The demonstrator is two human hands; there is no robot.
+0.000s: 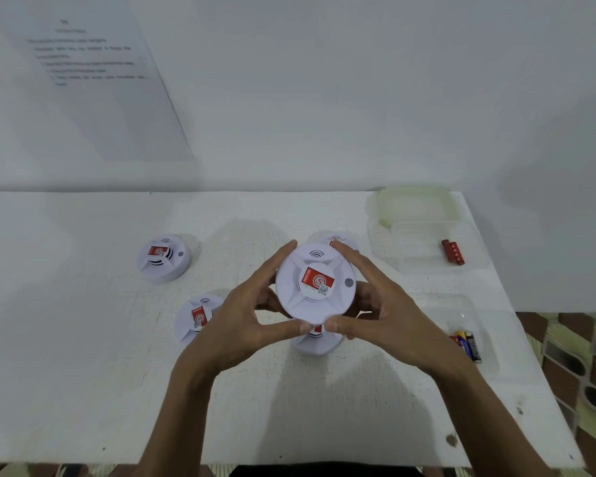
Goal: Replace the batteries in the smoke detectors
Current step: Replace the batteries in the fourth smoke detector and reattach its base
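A round white smoke detector (315, 282) with a red label is held above the table, face up. My left hand (241, 311) grips its left rim and my right hand (379, 304) grips its right rim, thumbs at the near edge. Another detector (163, 258) lies at the left, one (197, 318) sits near my left hand, one (315, 344) lies partly hidden under the held one, and one (338, 239) peeks out behind it. Loose batteries (468, 344) lie in a clear tray at the right. A red battery pack (453, 252) lies in another clear tray.
The white table (83, 339) stands against a white wall. A clear lidded container (413, 208) sits at the back right corner. A printed sheet (90, 63) hangs on the wall at the left. The table's right edge drops to a patterned floor.
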